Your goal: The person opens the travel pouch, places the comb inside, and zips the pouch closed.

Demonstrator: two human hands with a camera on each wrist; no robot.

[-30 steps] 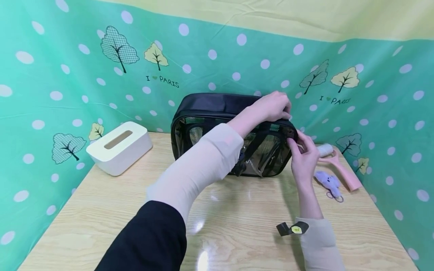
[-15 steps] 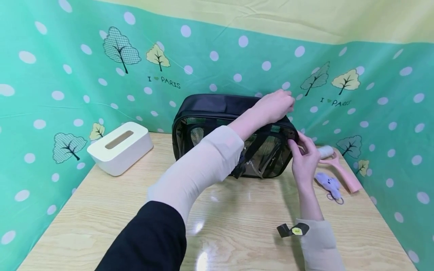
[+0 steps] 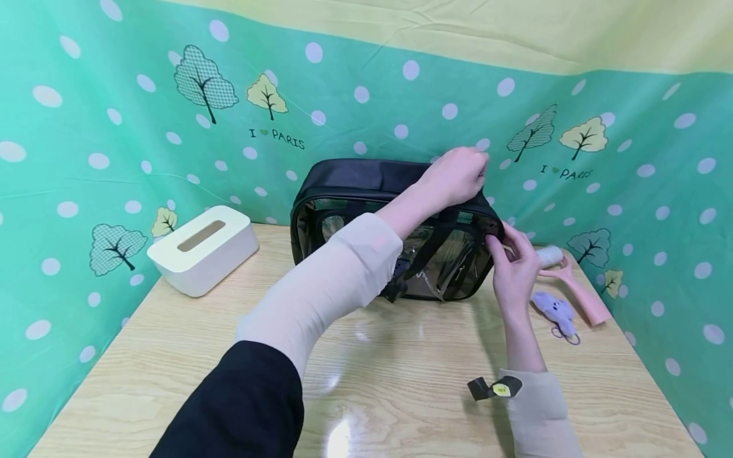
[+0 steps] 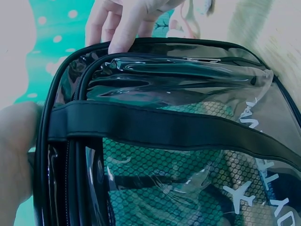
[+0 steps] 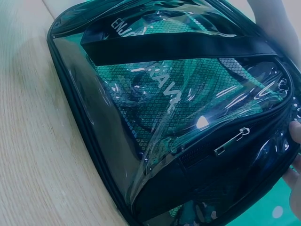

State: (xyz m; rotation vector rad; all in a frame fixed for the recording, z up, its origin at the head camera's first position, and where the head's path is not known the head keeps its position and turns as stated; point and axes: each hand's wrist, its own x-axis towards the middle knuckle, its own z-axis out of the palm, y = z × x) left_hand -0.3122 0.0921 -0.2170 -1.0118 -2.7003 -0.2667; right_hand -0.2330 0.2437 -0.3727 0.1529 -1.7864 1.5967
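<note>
A clear travel bag (image 3: 349, 181) with black trim stands upright at the back of the table. White lettering, an airplane print (image 4: 239, 197), a dark strap (image 4: 136, 127) and mesh show on its see-through front. My left hand (image 3: 455, 177) reaches across to the top rear edge, its fingers bent down; the fingertips and anything between them are hidden. At the bag's right upper corner, my right hand (image 3: 513, 270) pinches the edge, thumb in front and fingers behind. In the right wrist view a small metal zipper pull (image 5: 230, 142) lies on the front pocket.
A white tissue box (image 3: 200, 248) sits at the left. Right of the bag lie a purple plush toy (image 3: 555, 310) with a loop, a pink Y-shaped handle (image 3: 584, 296) and a pale roll (image 3: 550, 256). A dotted cloth (image 3: 355, 108) hangs behind the table (image 3: 401, 381).
My left hand first shifted slightly right along the bag's top, then back to the left with its forearm. The right hand keeps its hold at the corner; the bag stays almost in place.
</note>
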